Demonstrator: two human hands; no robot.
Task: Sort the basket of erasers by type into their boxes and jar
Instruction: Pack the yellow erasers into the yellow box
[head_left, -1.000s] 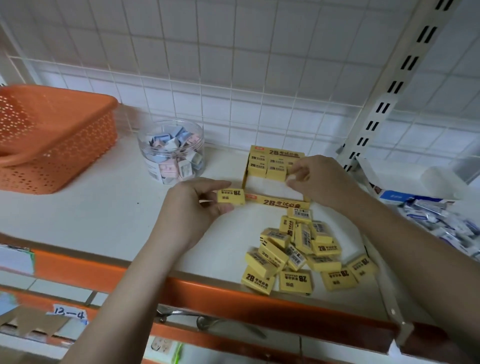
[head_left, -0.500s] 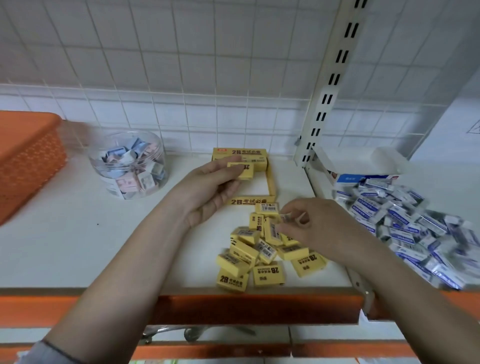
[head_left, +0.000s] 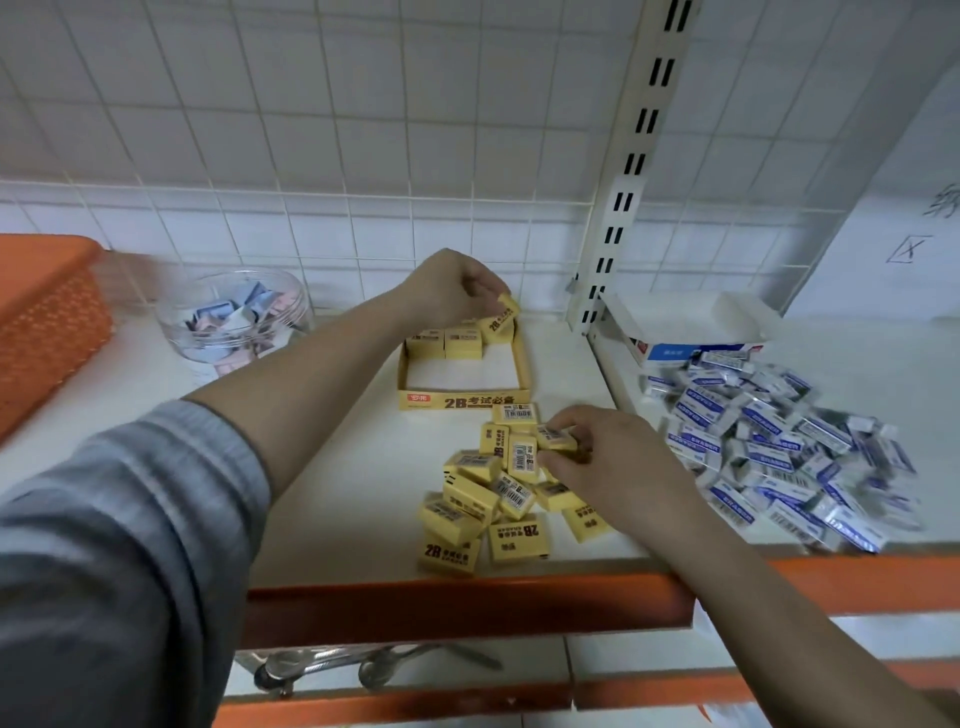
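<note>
A yellow 2B display box (head_left: 462, 401) lies open on the white shelf, with a few yellow erasers (head_left: 445, 343) lined up along its back wall. My left hand (head_left: 451, 288) reaches over the box's back right corner and pinches one yellow eraser (head_left: 501, 314), tilted above that row. In front of the box lies a pile of yellow erasers (head_left: 488, 506). My right hand (head_left: 608, 462) rests on the pile's right side and pinches one eraser (head_left: 557, 439) from it.
A clear jar (head_left: 236, 325) of small pastel erasers stands at the back left, beside the orange basket (head_left: 44, 325) at the left edge. Right of a white upright post (head_left: 618, 208), a heap of blue-and-white erasers (head_left: 779, 441) spreads before an open blue box (head_left: 691, 338).
My left hand has carried its yellow eraser further back over the box's rear row. My right hand has closed on an eraser at the pile's top. The view has shifted slightly.
</note>
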